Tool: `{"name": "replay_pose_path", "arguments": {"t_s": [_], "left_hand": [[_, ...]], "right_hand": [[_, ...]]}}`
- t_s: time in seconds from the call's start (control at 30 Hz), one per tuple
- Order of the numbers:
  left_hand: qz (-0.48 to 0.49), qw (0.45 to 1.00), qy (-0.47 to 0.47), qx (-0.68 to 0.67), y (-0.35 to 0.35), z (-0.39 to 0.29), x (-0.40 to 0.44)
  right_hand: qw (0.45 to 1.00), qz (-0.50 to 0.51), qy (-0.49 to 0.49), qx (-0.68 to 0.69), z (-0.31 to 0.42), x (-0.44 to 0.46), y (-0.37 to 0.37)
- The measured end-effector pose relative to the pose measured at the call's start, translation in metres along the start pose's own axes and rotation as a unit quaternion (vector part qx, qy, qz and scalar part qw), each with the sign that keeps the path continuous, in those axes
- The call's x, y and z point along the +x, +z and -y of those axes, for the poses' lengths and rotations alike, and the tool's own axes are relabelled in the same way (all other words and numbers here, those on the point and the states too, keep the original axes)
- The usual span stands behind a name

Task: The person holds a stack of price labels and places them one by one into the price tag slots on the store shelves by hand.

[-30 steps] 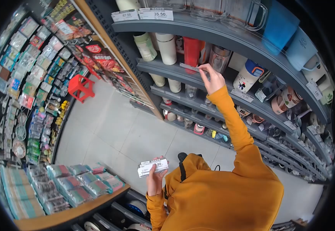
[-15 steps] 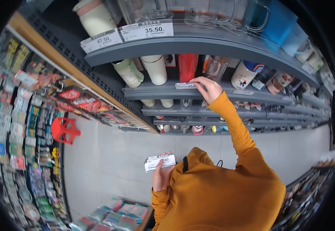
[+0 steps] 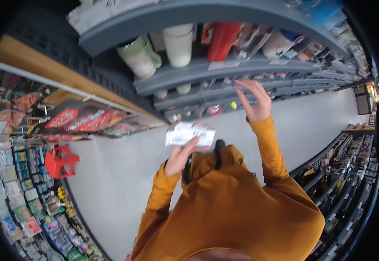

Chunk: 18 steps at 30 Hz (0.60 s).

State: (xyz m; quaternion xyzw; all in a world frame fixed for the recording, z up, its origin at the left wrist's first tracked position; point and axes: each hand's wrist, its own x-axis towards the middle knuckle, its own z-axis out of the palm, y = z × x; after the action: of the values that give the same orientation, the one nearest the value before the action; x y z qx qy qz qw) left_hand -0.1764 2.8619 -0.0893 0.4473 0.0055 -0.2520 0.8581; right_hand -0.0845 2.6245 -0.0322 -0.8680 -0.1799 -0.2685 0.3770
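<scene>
A stack of white price tags is pinched in my left hand, thumb on top, above the floor; the print is blurred. My right hand is in the air before the lower shelves, thumb and fingers apart, with nothing between them. Above and left of it, a price tag sits on the edge of a grey shelf. Over that tag stands a red tumbler. Beside it are a white cup and a pale green cup.
The upper shelf juts out over the cups. At left, a wooden post and hanging red packets flank the shelving. A red stool stands on the tiled floor. More stocked racks line the right.
My right hand has left the tag under the red tumbler and drawn back, fingers parted. My left hand has risen with the price tags towards the shelves. The camera view has shifted.
</scene>
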Motion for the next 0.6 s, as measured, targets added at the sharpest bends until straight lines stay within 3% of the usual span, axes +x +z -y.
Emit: {"name": "replay_pose_path", "arguments": {"t_s": [0.13, 0.23, 0.47, 0.6], "left_hand": [[0.04, 0.999, 0.021, -0.002, 0.016, -0.014, 0.005], [0.004, 0.999, 0.046, -0.019, 0.026, -0.008, -0.001], [-0.094, 0.992, 0.084, -0.028, 0.058, 0.021, -0.019], [-0.102, 0.992, 0.078, 0.007, 0.105, 0.053, -0.03]], "right_hand": [[0.985, 0.037, 0.143, 0.085, 0.028, -0.062, 0.012], [0.947, 0.075, 0.268, 0.157, 0.033, -0.084, 0.012], [0.871, 0.08, 0.301, 0.381, 0.045, -0.081, -0.016], [0.924, 0.073, 0.209, 0.311, 0.032, -0.123, -0.059]]}}
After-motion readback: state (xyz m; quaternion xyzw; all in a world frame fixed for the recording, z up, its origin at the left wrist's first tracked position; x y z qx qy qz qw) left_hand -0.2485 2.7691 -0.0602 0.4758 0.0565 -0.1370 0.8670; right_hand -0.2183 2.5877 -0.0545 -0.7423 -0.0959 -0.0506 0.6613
